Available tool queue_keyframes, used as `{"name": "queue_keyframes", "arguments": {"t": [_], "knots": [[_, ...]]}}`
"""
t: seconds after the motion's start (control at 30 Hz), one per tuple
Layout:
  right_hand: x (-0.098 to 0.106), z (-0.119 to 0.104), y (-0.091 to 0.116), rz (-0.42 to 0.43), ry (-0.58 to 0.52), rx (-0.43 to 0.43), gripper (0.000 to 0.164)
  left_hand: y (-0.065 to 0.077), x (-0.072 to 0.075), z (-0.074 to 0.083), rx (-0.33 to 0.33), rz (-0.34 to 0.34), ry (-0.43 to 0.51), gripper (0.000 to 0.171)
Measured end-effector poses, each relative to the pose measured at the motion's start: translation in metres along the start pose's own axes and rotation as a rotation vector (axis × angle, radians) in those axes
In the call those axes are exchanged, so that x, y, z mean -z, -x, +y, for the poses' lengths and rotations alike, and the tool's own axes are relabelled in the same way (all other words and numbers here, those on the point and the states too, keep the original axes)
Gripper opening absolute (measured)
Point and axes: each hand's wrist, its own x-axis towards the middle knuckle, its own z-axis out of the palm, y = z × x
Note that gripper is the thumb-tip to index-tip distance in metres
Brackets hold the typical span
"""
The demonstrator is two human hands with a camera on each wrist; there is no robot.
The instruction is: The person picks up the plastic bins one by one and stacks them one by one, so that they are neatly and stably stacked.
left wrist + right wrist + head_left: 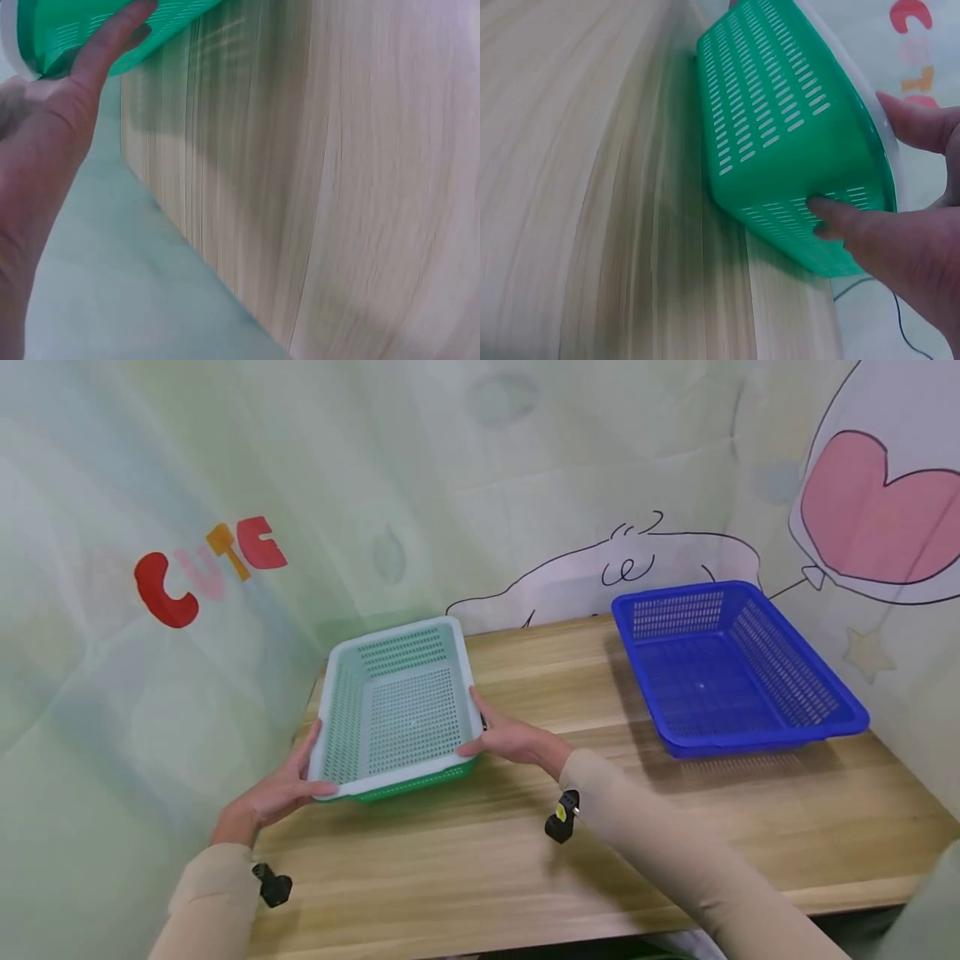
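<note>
A green slotted plastic basket (780, 150) with a white rim and a pale inside sits at the left of the table. In the head view its pale interior (412, 714) faces up and holds nothing. My left hand (281, 789) grips the near left corner, thumb over the rim. At the right side, my right hand (510, 735) holds the rim with the thumb on top. The right wrist view shows fingers (840, 214) against the slotted green wall. In the left wrist view, the fingers (105, 49) lie along the green underside.
A larger blue slotted basket (705, 685) stands at the back right of the wooden table (420, 885). A printed curtain (360, 485) hangs behind and to the left. The table's front edge runs along the bottom of the head view.
</note>
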Motion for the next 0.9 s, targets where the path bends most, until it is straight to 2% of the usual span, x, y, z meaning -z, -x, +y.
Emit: {"name": "queue_keyframes", "arguments": {"t": [0.1,0.23,0.5,0.7,0.9], "knots": [[0.013,0.001,0.006,-0.007,-0.024,0.010,0.119,-0.013,-0.005,0.003,-0.014,-0.005,0.018,0.117],[0.030,0.000,0.020,0.013,0.010,0.019,0.120,-0.027,-0.016,0.009,-0.036,-0.025,0.061,0.117],[0.055,-0.001,0.039,0.025,0.079,0.027,0.127,-0.044,-0.036,0.019,-0.041,-0.047,0.094,0.121],[0.067,0.001,0.050,0.038,0.063,0.023,0.127,-0.057,-0.047,0.022,-0.037,-0.039,0.056,0.122],[0.078,0.002,0.061,0.027,0.013,0.003,0.123,-0.068,-0.059,0.022,-0.034,-0.064,0.086,0.123]]}}
